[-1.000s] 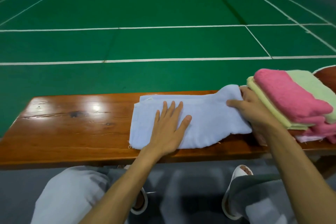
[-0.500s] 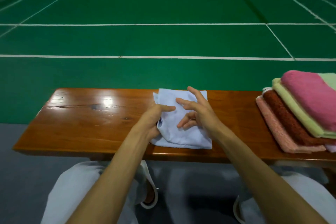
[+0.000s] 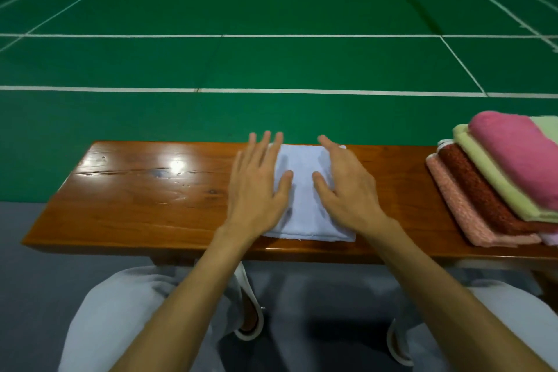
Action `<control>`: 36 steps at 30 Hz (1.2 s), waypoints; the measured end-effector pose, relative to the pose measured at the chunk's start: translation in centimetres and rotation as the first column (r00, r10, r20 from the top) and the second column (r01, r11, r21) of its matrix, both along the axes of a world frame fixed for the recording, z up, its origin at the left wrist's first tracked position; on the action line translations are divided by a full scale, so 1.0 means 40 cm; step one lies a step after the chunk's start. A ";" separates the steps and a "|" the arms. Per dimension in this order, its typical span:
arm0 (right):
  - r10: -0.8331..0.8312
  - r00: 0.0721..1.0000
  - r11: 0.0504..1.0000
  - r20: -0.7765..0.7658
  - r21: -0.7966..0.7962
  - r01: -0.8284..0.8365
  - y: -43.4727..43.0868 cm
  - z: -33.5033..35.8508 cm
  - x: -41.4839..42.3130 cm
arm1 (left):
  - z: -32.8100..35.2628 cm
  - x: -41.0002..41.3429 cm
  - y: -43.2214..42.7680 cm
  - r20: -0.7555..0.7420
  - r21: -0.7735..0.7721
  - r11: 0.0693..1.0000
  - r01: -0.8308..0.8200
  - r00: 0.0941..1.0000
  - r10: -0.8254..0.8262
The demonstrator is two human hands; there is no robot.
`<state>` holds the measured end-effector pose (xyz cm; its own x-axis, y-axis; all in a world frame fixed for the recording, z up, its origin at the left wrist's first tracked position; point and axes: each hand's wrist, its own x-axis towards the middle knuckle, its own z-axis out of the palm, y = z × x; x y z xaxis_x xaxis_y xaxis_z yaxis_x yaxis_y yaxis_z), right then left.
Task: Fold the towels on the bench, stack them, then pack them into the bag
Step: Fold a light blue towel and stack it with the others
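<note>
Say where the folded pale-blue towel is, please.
Head view: the towel lies centred on the wooden bench under the left hand and right hand, left of the coloured towel stack.

Both hands lie flat, fingers straight, on the folded pale-blue towel (image 3: 305, 193) — left hand (image 3: 256, 187), right hand (image 3: 347, 187) — on the wooden bench (image 3: 145, 205); a towel stack (image 3: 495, 187) sits right.

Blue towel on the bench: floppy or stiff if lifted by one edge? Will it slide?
Likely floppy: the blue towel is thin cloth, lying flat in folded layers, so lifting one edge would probably unfold it. Probably light, given how thin it looks. It may slide easily, since the bench is glossy wood.
</note>
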<state>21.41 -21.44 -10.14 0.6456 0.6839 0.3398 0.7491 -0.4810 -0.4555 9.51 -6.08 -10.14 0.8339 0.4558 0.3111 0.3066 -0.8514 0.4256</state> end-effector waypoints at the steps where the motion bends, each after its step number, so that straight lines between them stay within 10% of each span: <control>1: 0.083 0.996 0.989 0.026 -0.124 -0.079 0.010 -0.017 -0.009 | -0.015 0.008 -0.008 -0.086 0.057 0.995 0.084 0.993 -0.079; 5: 0.169 0.985 0.862 0.014 -0.487 -0.141 0.026 -0.083 -0.026 | -0.071 0.012 -0.035 -0.358 0.006 0.987 0.160 0.922 -0.147; 15: 0.014 0.999 0.857 -0.030 -0.514 -0.027 -0.035 -0.095 0.041 | -0.084 -0.001 -0.025 -0.346 -0.073 0.988 0.136 0.926 -0.153; 20: 0.066 0.997 0.951 -0.041 -0.299 -0.075 -0.072 -0.081 0.043 | -0.088 -0.041 -0.013 -0.168 -0.248 0.937 0.247 0.941 -0.293; 27: 0.396 0.918 0.821 0.037 -0.461 -0.336 -0.166 -0.087 -0.063 | -0.106 -0.151 -0.001 -0.278 0.051 0.906 0.420 0.878 -0.391; 36: 0.354 0.930 0.934 -0.100 -0.013 -0.357 -0.292 -0.092 -0.026 | -0.061 -0.169 0.005 0.021 -0.125 0.895 0.428 0.903 -0.429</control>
